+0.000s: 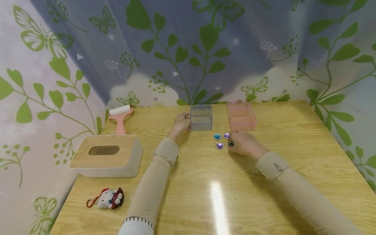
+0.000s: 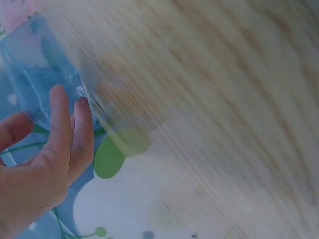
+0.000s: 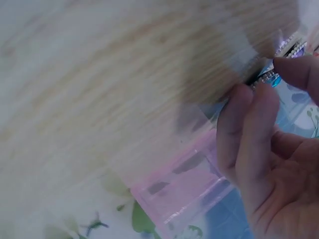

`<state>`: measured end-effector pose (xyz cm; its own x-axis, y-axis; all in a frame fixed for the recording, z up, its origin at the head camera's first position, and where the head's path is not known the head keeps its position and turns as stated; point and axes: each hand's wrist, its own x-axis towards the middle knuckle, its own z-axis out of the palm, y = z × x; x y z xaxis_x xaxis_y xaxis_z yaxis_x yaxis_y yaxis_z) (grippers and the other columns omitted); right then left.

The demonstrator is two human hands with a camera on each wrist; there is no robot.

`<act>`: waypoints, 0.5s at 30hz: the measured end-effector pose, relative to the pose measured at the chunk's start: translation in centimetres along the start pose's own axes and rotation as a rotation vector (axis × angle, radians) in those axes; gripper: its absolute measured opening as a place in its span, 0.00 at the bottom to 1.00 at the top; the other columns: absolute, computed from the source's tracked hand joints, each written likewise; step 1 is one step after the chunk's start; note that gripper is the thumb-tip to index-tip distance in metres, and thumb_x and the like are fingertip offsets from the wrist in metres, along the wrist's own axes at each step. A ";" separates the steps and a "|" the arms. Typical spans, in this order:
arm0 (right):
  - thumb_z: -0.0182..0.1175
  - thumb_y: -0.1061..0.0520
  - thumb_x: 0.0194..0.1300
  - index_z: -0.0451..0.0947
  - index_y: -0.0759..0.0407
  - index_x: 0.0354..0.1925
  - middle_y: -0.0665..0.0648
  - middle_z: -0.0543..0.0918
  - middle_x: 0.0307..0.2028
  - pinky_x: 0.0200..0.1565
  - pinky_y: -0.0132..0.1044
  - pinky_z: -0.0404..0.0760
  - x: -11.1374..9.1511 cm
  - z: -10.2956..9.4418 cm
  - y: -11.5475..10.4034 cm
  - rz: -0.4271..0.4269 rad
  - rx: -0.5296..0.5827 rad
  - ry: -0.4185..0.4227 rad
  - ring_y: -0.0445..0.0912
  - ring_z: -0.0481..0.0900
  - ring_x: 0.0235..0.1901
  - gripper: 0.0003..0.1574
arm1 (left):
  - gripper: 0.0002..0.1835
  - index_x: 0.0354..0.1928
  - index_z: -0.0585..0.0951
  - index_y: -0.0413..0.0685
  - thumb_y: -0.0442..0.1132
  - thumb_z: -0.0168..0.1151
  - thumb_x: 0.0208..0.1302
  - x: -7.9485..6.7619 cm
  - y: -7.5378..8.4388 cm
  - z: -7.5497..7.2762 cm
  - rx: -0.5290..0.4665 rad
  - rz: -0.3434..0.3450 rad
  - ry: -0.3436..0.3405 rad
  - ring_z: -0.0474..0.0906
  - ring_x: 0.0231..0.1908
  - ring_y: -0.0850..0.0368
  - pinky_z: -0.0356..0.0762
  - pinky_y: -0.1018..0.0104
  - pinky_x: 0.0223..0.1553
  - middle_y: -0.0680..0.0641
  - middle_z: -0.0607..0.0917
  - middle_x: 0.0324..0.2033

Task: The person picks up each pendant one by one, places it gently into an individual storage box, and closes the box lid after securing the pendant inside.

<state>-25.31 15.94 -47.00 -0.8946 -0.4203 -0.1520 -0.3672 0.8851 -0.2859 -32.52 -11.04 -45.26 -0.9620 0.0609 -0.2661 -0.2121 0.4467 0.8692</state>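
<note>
My left hand (image 1: 181, 123) holds the left side of a clear blue divided box (image 1: 201, 117); in the left wrist view, thumb and fingers meet the box's wall (image 2: 37, 64). With thumb and fingertips, my right hand (image 1: 245, 143) pinches a dark gem with a beaded rim (image 1: 231, 144), partly hidden by the fingers. Beside it on the table lie a teal gem (image 1: 217, 136), a purple gem (image 1: 219, 146) and another purple gem (image 1: 226, 135), all silver-rimmed. Behind the right hand is a clear pink divided box (image 1: 242, 116), visible too in the right wrist view.
At the left of the wooden table (image 1: 188, 189) stands a white tissue box with a wooden lid (image 1: 83, 153). A pink-handled lint roller (image 1: 120, 117) lies behind it, a small plush cat charm (image 1: 108, 198) in front. A patterned curtain (image 1: 188, 58) hangs along the back edge.
</note>
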 end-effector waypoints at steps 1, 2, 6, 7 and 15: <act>0.68 0.57 0.61 0.76 0.60 0.37 0.56 0.79 0.33 0.33 0.41 0.75 0.0 -0.1 0.1 0.003 0.028 -0.010 0.48 0.73 0.31 0.11 | 0.32 0.79 0.61 0.34 0.29 0.48 0.75 0.0 0.0 0.0 -0.009 0.000 0.002 0.82 0.55 0.39 0.86 0.49 0.62 0.32 0.78 0.67; 0.68 0.57 0.60 0.76 0.60 0.38 0.57 0.79 0.34 0.34 0.41 0.75 0.0 -0.1 0.2 0.002 0.048 -0.019 0.49 0.73 0.32 0.12 | 0.32 0.79 0.61 0.34 0.29 0.48 0.74 0.0 0.0 0.0 -0.013 0.000 0.005 0.83 0.53 0.39 0.86 0.50 0.62 0.31 0.78 0.67; 0.70 0.57 0.60 0.76 0.62 0.44 0.58 0.81 0.38 0.36 0.40 0.79 0.0 -0.1 0.4 0.009 0.112 -0.041 0.49 0.75 0.33 0.17 | 0.32 0.79 0.62 0.33 0.28 0.48 0.73 -0.2 0.1 0.0 -0.020 0.003 0.014 0.83 0.46 0.43 0.86 0.50 0.62 0.31 0.78 0.67; 0.70 0.57 0.60 0.76 0.63 0.44 0.59 0.81 0.39 0.36 0.40 0.79 0.0 -0.2 0.4 0.009 0.122 -0.043 0.49 0.75 0.33 0.18 | 0.32 0.79 0.62 0.33 0.28 0.47 0.74 -0.2 0.1 0.0 -0.022 0.002 0.013 0.83 0.45 0.44 0.86 0.51 0.62 0.31 0.78 0.67; 0.69 0.59 0.63 0.78 0.66 0.47 0.64 0.81 0.45 0.34 0.38 0.78 -0.3 0.0 0.1 0.023 0.129 -0.026 0.49 0.75 0.33 0.17 | 0.30 0.78 0.63 0.32 0.28 0.47 0.76 -0.3 -0.2 0.1 -0.034 0.000 0.009 0.79 0.36 0.52 0.86 0.49 0.60 0.30 0.79 0.66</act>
<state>-25.13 16.17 -46.99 -0.8947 -0.4070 -0.1843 -0.3094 0.8620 -0.4014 -32.17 -11.09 -45.40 -0.9636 0.0531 -0.2622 -0.2174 0.4158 0.8831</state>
